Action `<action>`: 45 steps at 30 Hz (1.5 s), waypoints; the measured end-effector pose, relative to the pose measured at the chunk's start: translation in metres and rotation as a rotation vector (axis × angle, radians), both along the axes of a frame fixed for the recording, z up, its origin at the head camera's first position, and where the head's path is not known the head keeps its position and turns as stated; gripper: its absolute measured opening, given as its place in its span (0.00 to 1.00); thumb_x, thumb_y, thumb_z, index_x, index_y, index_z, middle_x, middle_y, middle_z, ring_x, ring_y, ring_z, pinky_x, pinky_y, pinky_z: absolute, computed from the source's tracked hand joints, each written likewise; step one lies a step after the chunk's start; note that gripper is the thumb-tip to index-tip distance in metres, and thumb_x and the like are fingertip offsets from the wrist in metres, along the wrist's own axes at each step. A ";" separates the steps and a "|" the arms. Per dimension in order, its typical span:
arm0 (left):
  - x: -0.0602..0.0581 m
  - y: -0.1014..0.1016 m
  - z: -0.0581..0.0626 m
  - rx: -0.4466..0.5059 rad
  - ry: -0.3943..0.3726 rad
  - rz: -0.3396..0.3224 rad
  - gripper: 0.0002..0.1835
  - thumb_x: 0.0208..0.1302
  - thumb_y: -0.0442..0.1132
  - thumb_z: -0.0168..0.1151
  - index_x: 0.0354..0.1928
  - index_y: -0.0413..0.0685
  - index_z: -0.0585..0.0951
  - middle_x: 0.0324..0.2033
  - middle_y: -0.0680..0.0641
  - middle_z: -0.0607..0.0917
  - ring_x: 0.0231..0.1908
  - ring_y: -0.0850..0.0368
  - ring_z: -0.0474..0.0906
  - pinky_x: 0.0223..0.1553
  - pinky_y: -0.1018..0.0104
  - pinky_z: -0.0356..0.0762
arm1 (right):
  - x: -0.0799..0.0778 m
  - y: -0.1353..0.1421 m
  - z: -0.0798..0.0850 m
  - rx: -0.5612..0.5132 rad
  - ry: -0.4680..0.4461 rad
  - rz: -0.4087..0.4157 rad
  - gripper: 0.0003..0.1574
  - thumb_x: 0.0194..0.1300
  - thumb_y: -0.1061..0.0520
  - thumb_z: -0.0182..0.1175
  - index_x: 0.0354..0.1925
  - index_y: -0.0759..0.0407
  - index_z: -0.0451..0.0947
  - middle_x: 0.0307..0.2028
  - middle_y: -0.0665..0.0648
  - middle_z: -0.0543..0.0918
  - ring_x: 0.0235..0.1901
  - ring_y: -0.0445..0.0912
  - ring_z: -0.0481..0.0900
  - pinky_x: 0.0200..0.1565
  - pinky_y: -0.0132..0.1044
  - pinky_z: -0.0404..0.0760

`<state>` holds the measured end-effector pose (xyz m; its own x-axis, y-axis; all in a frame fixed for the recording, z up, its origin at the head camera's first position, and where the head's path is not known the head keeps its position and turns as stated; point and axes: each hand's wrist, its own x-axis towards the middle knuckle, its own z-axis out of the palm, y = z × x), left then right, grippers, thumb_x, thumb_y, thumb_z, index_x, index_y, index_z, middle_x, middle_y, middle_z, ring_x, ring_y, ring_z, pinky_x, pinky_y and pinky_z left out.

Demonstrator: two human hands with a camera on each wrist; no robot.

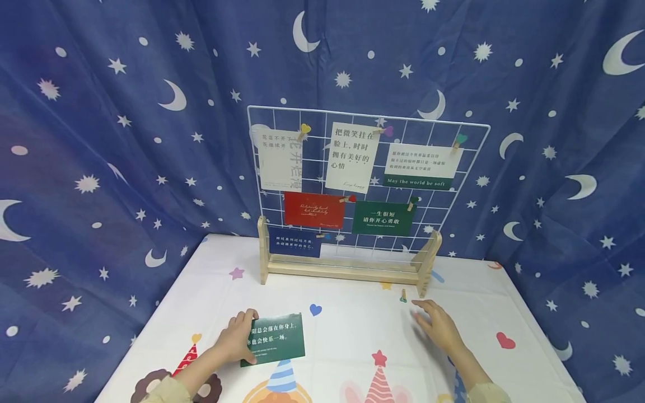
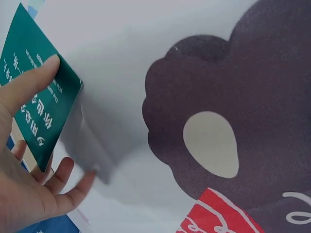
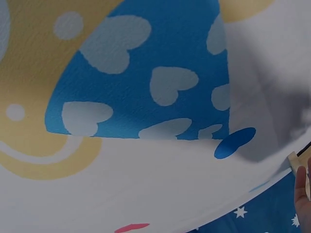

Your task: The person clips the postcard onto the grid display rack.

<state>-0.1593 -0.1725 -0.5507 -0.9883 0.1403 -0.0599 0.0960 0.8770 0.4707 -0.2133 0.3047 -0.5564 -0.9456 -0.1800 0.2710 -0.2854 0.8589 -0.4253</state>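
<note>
My left hand (image 1: pixel 235 338) grips the left side of a green card (image 1: pixel 282 336) with white writing, over the near left part of the table. In the left wrist view the thumb presses on the printed face of the card (image 2: pixel 53 107), with fingers behind its edge. My right hand (image 1: pixel 439 326) is over the right part of the table with fingers extended and nothing in them. Just left of its fingertips a small wooden clip with a green heart (image 1: pixel 403 297) lies on the cloth. Only a few right fingers (image 3: pixel 302 187) show at the right wrist view's edge.
A white wire grid on a wooden stand (image 1: pixel 342 271) rises at the back of the table. Several cards hang there from heart clips, among them a red card (image 1: pixel 314 211), a green card (image 1: pixel 384 219) and a dark blue card (image 1: pixel 294 243). A starry blue curtain (image 1: pixel 151 112) surrounds the table.
</note>
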 end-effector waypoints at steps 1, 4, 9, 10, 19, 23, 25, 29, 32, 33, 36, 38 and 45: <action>0.000 0.001 0.000 0.011 0.003 -0.002 0.49 0.19 0.34 0.82 0.51 0.42 0.65 0.40 0.43 0.72 0.40 0.50 0.68 0.41 0.42 0.76 | 0.000 0.000 0.000 -0.003 0.007 0.003 0.19 0.62 0.60 0.61 0.52 0.64 0.77 0.46 0.64 0.81 0.47 0.61 0.79 0.51 0.57 0.77; 0.000 0.001 0.000 0.052 0.005 -0.008 0.49 0.20 0.31 0.81 0.53 0.41 0.65 0.41 0.41 0.70 0.41 0.48 0.70 0.45 0.41 0.77 | -0.001 0.000 0.001 -0.006 0.018 0.005 0.19 0.61 0.60 0.61 0.51 0.64 0.77 0.45 0.64 0.81 0.46 0.61 0.79 0.50 0.56 0.77; 0.003 0.001 0.000 0.136 -0.022 0.000 0.51 0.22 0.26 0.79 0.57 0.40 0.64 0.45 0.37 0.67 0.42 0.43 0.75 0.49 0.42 0.77 | 0.000 -0.001 0.001 -0.004 0.001 0.006 0.19 0.62 0.60 0.61 0.51 0.63 0.77 0.46 0.64 0.81 0.47 0.61 0.79 0.51 0.56 0.77; 0.003 0.001 0.000 0.151 -0.029 0.004 0.51 0.22 0.25 0.78 0.57 0.40 0.64 0.46 0.36 0.66 0.42 0.43 0.75 0.49 0.43 0.77 | 0.000 -0.001 0.001 0.000 -0.004 0.005 0.19 0.62 0.59 0.61 0.52 0.63 0.77 0.46 0.64 0.81 0.47 0.61 0.79 0.51 0.56 0.77; 0.003 0.001 0.001 0.238 -0.079 0.030 0.50 0.22 0.24 0.77 0.56 0.46 0.64 0.45 0.35 0.70 0.41 0.43 0.74 0.44 0.37 0.76 | 0.004 0.003 -0.001 -0.003 -0.029 -0.028 0.20 0.63 0.58 0.60 0.53 0.63 0.76 0.47 0.64 0.81 0.46 0.60 0.79 0.49 0.56 0.78; 0.005 -0.002 -0.003 0.219 -0.086 0.021 0.49 0.24 0.25 0.77 0.56 0.48 0.64 0.47 0.37 0.78 0.45 0.40 0.76 0.46 0.35 0.73 | 0.005 0.006 -0.007 0.009 -0.059 -0.035 0.20 0.63 0.57 0.60 0.53 0.62 0.76 0.48 0.63 0.80 0.46 0.58 0.79 0.48 0.55 0.79; 0.004 -0.003 -0.005 0.217 -0.073 0.023 0.49 0.26 0.26 0.77 0.58 0.48 0.65 0.49 0.36 0.79 0.46 0.37 0.77 0.47 0.35 0.73 | 0.004 0.006 -0.008 0.011 -0.053 -0.038 0.20 0.63 0.57 0.60 0.53 0.62 0.76 0.48 0.63 0.81 0.46 0.58 0.80 0.48 0.55 0.79; 0.001 -0.004 -0.006 0.213 -0.042 0.041 0.52 0.30 0.27 0.76 0.64 0.47 0.60 0.53 0.30 0.76 0.48 0.30 0.76 0.48 0.33 0.73 | 0.003 0.007 -0.007 0.006 -0.029 -0.032 0.20 0.63 0.57 0.60 0.53 0.62 0.76 0.47 0.63 0.81 0.46 0.58 0.80 0.48 0.55 0.79; 0.001 -0.006 -0.006 0.232 -0.029 0.059 0.58 0.32 0.27 0.74 0.69 0.45 0.53 0.52 0.26 0.76 0.47 0.28 0.76 0.48 0.34 0.73 | 0.003 0.006 -0.007 0.005 -0.028 -0.030 0.20 0.63 0.57 0.60 0.53 0.62 0.76 0.47 0.63 0.81 0.46 0.58 0.80 0.47 0.55 0.79; 0.002 -0.007 -0.006 0.242 -0.025 0.064 0.59 0.32 0.27 0.74 0.69 0.44 0.52 0.52 0.26 0.76 0.47 0.29 0.76 0.49 0.34 0.73 | 0.003 0.006 -0.006 0.005 -0.031 -0.031 0.20 0.63 0.57 0.60 0.53 0.62 0.76 0.47 0.63 0.81 0.46 0.58 0.80 0.47 0.55 0.79; 0.003 -0.009 -0.006 0.278 -0.034 0.083 0.59 0.32 0.27 0.74 0.69 0.40 0.51 0.46 0.27 0.79 0.45 0.32 0.78 0.50 0.36 0.73 | 0.004 0.005 -0.006 0.010 -0.039 -0.034 0.20 0.64 0.57 0.60 0.53 0.62 0.76 0.47 0.63 0.81 0.46 0.58 0.80 0.48 0.55 0.79; 0.004 -0.009 -0.006 0.321 -0.048 0.093 0.55 0.34 0.28 0.74 0.67 0.37 0.54 0.48 0.28 0.79 0.47 0.32 0.77 0.50 0.39 0.75 | 0.004 0.005 -0.006 0.005 -0.040 -0.029 0.20 0.63 0.58 0.60 0.53 0.62 0.76 0.47 0.63 0.81 0.46 0.58 0.80 0.48 0.55 0.79; -0.003 -0.016 -0.007 0.588 -0.135 0.003 0.31 0.47 0.25 0.67 0.55 0.23 0.67 0.38 0.30 0.84 0.29 0.48 0.85 0.26 0.66 0.83 | -0.004 0.003 0.001 0.001 -0.022 0.002 0.20 0.62 0.59 0.60 0.52 0.65 0.76 0.45 0.65 0.81 0.45 0.60 0.80 0.47 0.55 0.79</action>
